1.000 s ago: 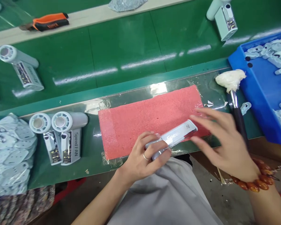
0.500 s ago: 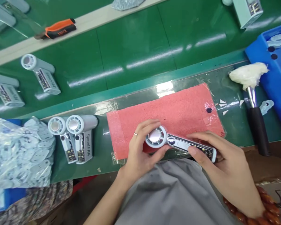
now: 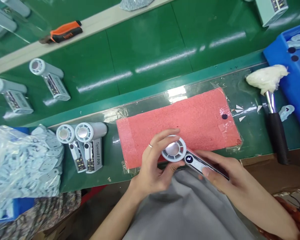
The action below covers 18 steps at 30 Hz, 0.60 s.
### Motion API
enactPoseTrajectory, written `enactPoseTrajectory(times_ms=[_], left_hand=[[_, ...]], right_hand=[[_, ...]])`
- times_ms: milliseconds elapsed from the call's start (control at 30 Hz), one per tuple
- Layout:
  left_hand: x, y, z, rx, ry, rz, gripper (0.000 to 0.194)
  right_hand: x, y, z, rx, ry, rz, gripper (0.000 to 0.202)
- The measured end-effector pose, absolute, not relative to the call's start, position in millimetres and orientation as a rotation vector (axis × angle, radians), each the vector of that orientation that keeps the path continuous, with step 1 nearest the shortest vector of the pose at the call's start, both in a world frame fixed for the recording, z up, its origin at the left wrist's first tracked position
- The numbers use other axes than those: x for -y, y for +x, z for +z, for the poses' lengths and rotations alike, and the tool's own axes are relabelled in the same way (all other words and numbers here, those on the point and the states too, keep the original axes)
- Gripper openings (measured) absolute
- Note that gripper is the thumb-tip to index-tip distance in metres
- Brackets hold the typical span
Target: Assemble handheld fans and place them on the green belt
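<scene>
A light-blue handheld fan (image 3: pixel 174 149) is held between both hands over the front edge of the red mat (image 3: pixel 160 120). My left hand (image 3: pixel 156 163) is closed around its round head, fingers on the far side and thumb on the near side. My right hand (image 3: pixel 222 170) wraps the handle, with the thumb on the handle's front near the button. The small round display on the handle is lit with white marks. Much of the handle's lower end is hidden by my right hand.
Two similar fans (image 3: pixel 86 146) stand left of the mat, beside a clear bag of light-blue parts (image 3: pixel 27 163). Two more fans (image 3: pixel 53 80) lie farther back. A rubber-gripped mallet with a wrapped head (image 3: pixel 276 130) and a blue bin (image 3: pixel 296 80) are on the right; orange pliers (image 3: pixel 66 31) lie behind.
The handle's display has gone from dark to lit. The fan has shifted slightly right and its handle tilts more downward; my right hand has moved farther along over the handle.
</scene>
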<state>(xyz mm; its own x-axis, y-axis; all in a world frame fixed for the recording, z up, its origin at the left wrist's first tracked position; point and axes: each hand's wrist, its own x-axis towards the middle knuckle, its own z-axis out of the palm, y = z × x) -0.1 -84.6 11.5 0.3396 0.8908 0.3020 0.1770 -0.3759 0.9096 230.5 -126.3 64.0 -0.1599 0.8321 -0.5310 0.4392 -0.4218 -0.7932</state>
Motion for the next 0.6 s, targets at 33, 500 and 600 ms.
enactPoseTrajectory(times_ms=[33, 500, 600], left_hand=[[83, 1, 13, -0.933, 1.788, 1.102, 0.05], [71, 8, 23, -0.887, 1.764, 1.162, 0.045], [71, 9, 27, -0.889, 1.784, 1.15, 0.044]], right_hand=[[127, 229, 65, 1.446, -1.75, 1.609, 0.049], [161, 216, 53, 1.229, -1.801, 1.539, 0.05], [160, 213, 53, 1.177, -1.829, 1.542, 0.051]])
